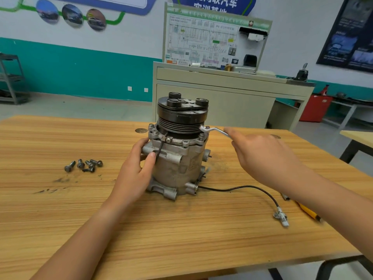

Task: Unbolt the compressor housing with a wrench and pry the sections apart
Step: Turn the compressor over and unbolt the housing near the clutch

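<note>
Compressor, automotive, aluminium body, standing on end near the middle of the wooden surface, black grooved pulley uppermost.

Grips: the left grip is curled round a lug on the housing's left side, thumb pressed to the front, steadying it. The right grip appears to pinch the handle end of the wrench between forefinger and thumb, the other fingers fairly straight. The wrench's ring end sits at a bolt on the right rear of the upper flange.

Progress: unbolting looks under way. Five loose bolts lie clustered on the surface well to the left. Several flange bolts are still seated around the top. Housing sections remain joined with no gap visible, so prying is not yet begun.

Accessories: a black cable trails right from the base to a pale connector. A yellow-handled tool, partly hidden under the right forearm, is possibly the prying implement.

Markings: a stamped rectangular panel on the body is illegible, and no brand is readable. The blue wall sign carries white Chinese characters, cropped, with "汽车" legible. The training board carries a wiring diagram in small print, "HV" just discernible.
</note>
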`<state>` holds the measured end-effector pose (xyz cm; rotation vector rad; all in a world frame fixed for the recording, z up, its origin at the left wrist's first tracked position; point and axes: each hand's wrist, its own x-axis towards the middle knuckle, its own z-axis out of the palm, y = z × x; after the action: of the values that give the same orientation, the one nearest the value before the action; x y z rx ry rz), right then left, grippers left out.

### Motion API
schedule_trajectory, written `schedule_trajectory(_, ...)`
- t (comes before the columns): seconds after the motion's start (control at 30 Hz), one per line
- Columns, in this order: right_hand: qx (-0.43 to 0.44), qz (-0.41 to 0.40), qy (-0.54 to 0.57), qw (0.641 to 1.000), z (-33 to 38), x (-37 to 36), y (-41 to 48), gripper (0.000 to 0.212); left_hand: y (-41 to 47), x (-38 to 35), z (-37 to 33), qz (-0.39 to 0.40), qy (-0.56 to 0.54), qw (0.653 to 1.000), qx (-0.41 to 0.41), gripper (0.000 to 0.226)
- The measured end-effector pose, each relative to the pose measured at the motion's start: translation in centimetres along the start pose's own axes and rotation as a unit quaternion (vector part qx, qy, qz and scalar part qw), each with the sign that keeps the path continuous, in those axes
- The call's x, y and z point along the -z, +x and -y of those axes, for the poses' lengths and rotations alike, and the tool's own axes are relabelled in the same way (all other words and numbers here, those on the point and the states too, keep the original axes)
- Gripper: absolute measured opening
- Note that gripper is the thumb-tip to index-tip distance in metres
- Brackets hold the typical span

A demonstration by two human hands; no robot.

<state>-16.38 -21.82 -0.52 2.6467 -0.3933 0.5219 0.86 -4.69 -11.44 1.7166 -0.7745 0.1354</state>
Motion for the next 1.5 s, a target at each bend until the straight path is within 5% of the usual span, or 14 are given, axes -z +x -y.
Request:
schedule_trajectory(0.53,-0.006,0.127,-0.149,0.981,4.1,4.9,0.3,0.066,-0.1,0.0,-0.3,0.001,-0.004,1.000,0.002,0.043)
schedule_trajectory(0.83,0.030,0.199,-0.192,0.960,5.4,5.1,-0.2,0.052,0.0,0.0,-0.2,0.000,-0.009,1.000,0.002,0.044)
schedule_trajectory(1.13,0.036,0.102,-0.178,0.978,0.9,2.0,0.1,0.060,0.0,0.0,-0.2,0.006,-0.015,1.000,0.003,0.043)
schedule_trajectory(1.37,0.064,-0.006,-0.147,0.987,-2.4,-2.0,5.2,0.028,0.0,0.1,-0.2,0.009,-0.007,1.000,0.002,0.041)
schedule_trajectory(1.5,0.048,-0.043,-0.084,0.994,-1.1,-5.0,7.3,0.030,0.1,0.5,-0.3,0.003,0.007,1.000,0.003,0.043)
